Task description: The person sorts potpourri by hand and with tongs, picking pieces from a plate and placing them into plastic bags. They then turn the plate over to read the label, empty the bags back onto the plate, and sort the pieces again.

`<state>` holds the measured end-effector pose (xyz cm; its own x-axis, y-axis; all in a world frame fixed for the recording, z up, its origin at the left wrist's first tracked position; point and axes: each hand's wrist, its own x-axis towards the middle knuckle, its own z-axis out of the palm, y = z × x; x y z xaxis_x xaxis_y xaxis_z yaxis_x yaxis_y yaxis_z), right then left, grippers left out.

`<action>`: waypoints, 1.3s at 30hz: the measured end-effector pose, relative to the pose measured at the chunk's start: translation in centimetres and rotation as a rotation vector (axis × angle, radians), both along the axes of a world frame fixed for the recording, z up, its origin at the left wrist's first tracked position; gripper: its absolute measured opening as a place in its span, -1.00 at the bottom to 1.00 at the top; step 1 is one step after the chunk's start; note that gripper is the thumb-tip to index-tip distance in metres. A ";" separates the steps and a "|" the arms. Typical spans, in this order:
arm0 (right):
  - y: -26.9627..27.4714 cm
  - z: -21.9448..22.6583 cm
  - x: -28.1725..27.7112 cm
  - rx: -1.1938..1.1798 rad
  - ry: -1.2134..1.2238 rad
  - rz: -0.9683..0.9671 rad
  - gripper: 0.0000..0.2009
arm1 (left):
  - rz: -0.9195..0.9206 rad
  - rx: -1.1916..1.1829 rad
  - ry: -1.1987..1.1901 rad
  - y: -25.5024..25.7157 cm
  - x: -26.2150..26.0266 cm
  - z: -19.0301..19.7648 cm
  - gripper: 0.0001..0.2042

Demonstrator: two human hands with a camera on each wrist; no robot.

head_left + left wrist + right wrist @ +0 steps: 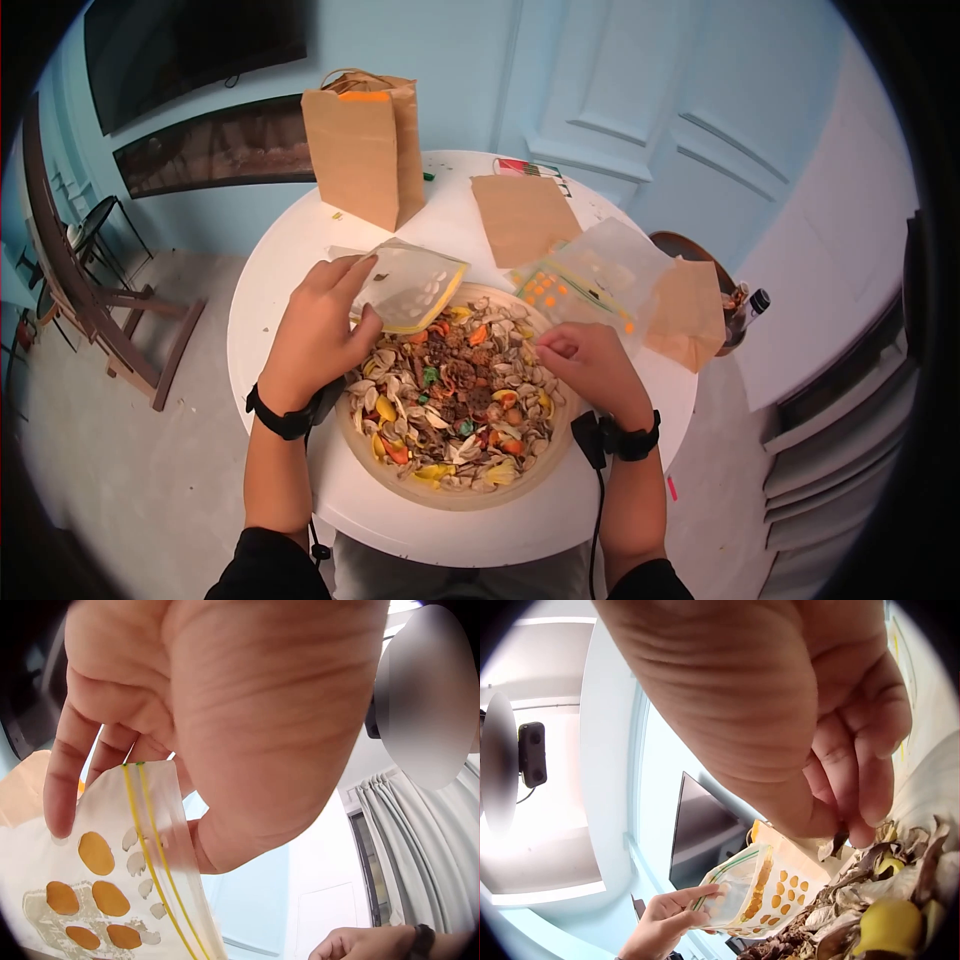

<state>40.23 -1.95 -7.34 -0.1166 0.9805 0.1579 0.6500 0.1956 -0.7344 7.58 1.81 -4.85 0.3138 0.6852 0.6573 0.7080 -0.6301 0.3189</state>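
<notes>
My left hand (322,318) holds a clear zip bag (408,283) with a yellow-edged seal and orange oval spots, gripping it between thumb and fingers over the far left of a bowl. This round beige bowl (440,500) is full of potpourri (455,385): pale curled petals, brown cone-like pieces, and yellow, orange and green bits. Above the bowl's right side is my right hand (597,368), fingers curled. Its fingertips pinch a small dark dried leaf (834,844) in the right wrist view, close over the potpourri.
On the white round table (270,270), a brown paper bag (355,155) stands at the back left. A flat brown paper sheet (522,215), another clear zip bag (610,262) and a smaller paper bag (688,315) lie to the right. Behind it sits a round container (675,240) holding a dark-capped bottle (757,302).
</notes>
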 end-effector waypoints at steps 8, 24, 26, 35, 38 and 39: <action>-1.2 2.2 -1.3 -0.166 0.050 0.051 -0.83 | -0.091 -0.021 -0.007 -0.2 -0.4 -0.3 -0.57; -1.5 3.0 -6.0 0.115 0.113 -0.069 -0.74 | -0.021 0.049 -0.104 0.4 -0.1 -1.1 -0.58; -4.0 2.1 -2.8 0.074 -0.043 -0.177 -0.72 | 0.017 0.042 -0.116 0.7 -0.3 -1.3 -0.59; -12.1 -3.9 7.2 -0.021 -0.398 -0.336 -0.55 | 0.047 0.031 -0.134 1.0 -0.5 -1.5 -0.60; -12.8 -4.2 7.1 -0.004 -0.357 -0.289 -0.55 | 0.034 0.009 -0.130 1.3 -0.6 -1.8 -0.61; -13.0 -4.2 6.7 0.028 -0.376 -0.273 -0.55 | 0.032 -0.004 -0.132 1.3 -0.7 -1.8 -0.61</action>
<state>46.94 -14.95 -11.51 0.0910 0.9792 0.1813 0.9006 -0.0032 -0.4347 6.87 3.12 -6.67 0.2030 0.6962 0.6885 0.6792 -0.6066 0.4131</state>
